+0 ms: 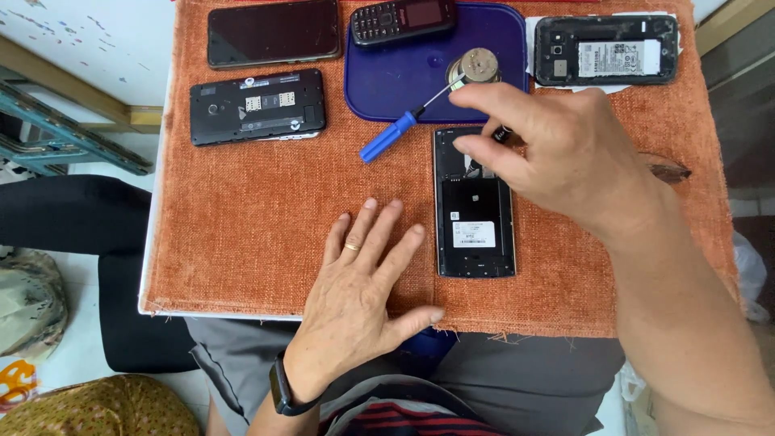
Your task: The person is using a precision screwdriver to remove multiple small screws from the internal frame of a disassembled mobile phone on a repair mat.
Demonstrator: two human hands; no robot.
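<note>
The opened phone (475, 206) lies back-up near the counter's (242, 226) near edge, long axis running from near edge to far edge, camera end pointing away. The right hand (557, 149) pinches a small dark part at the phone's far end, grip closed. The left hand (363, 282) rests flat and empty beside it. Steady the phone; lift the part straight up.
</note>
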